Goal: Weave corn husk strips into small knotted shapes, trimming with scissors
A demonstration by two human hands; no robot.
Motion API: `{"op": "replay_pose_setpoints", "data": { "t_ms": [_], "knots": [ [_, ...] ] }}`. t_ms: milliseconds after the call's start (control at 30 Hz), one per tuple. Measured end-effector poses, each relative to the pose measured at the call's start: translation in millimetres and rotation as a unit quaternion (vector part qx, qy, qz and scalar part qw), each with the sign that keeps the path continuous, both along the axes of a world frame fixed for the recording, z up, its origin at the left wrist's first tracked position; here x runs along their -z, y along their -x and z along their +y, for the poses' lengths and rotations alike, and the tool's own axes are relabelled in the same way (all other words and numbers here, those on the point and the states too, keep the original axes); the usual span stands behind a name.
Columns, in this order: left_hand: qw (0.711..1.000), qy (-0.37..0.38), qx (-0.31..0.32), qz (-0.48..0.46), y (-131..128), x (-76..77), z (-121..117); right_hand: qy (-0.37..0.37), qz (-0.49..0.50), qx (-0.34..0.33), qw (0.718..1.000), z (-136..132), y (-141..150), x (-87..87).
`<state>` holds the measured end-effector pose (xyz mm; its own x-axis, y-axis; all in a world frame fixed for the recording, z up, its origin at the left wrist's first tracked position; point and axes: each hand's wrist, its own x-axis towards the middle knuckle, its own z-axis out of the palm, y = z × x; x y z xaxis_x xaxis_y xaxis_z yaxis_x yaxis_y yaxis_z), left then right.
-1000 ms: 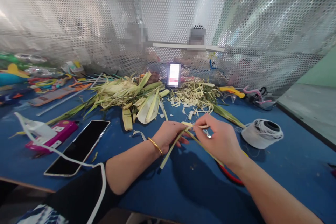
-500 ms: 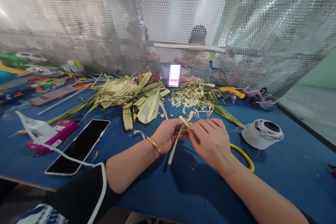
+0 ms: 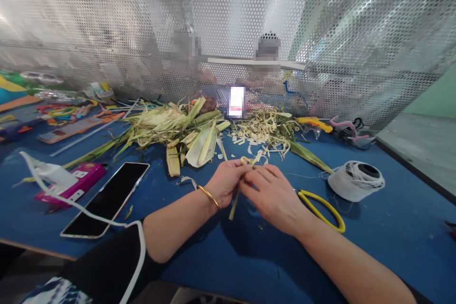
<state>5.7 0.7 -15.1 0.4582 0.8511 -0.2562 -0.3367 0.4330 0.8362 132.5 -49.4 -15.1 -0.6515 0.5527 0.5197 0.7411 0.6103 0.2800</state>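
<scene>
Between my fingertips is a pale green leaf strip (image 3: pixel 247 161), bent into a small loop at the top, with one end hanging below. My left hand (image 3: pixel 226 183), with a gold bangle (image 3: pixel 208 198) on the wrist, pinches the strip near the loop. Closed against it from the other side, my right hand (image 3: pixel 272 194) holds the strip too; its fingers partly hide the strip. Just beyond the fingers lie shredded leaf bits (image 3: pixel 265 130). Yellow-handled scissors (image 3: pixel 329 209) rest beside my right wrist, their blades mostly hidden.
A heap of dried leaves (image 3: pixel 160 126) lies at the back left. A spool of white thread (image 3: pixel 356 183) stands at right. On the left are a phone (image 3: pixel 107 199) and a magenta power strip (image 3: pixel 87 180) with a white cable. A perforated metal screen (image 3: pixel 228 19) closes off the back.
My right hand has moved left, closer to my left hand. The strip's upper end, straight and crossed before, now curves in a loop. More of the scissor handle shows.
</scene>
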Motion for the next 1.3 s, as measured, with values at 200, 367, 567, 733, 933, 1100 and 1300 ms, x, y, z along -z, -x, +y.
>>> {"op": "replay_pose_setpoints", "data": {
  "t_ms": [200,367,567,733,933,1100,1300],
  "knots": [
    [1.000,-0.012,0.004,0.008,0,-1.1,-1,0.012,0.132,0.009,0.991,0,-1,4.2],
    [0.997,-0.015,0.010,0.070,2,-10.3,-1,0.133,0.462,0.145,0.865,10,-10,7.7],
    [0.994,-0.064,0.016,0.092,2,-9.7,-4,0.284,0.572,0.201,0.743,21,-15,15.3],
    [0.993,-0.065,-0.026,0.099,2,-1.9,4,0.378,0.579,0.169,0.703,20,-16,10.2],
    [0.992,-0.043,-0.077,0.089,6,2.0,17,0.348,0.378,0.090,0.853,11,-20,-3.2],
    [0.989,-0.060,-0.077,0.111,7,1.2,17,0.237,0.177,0.026,0.955,9,-22,-6.6],
    [0.982,-0.131,-0.042,0.132,4,-3.2,7,0.025,0.168,0.001,0.986,10,-23,-8.1]
  ]
}}
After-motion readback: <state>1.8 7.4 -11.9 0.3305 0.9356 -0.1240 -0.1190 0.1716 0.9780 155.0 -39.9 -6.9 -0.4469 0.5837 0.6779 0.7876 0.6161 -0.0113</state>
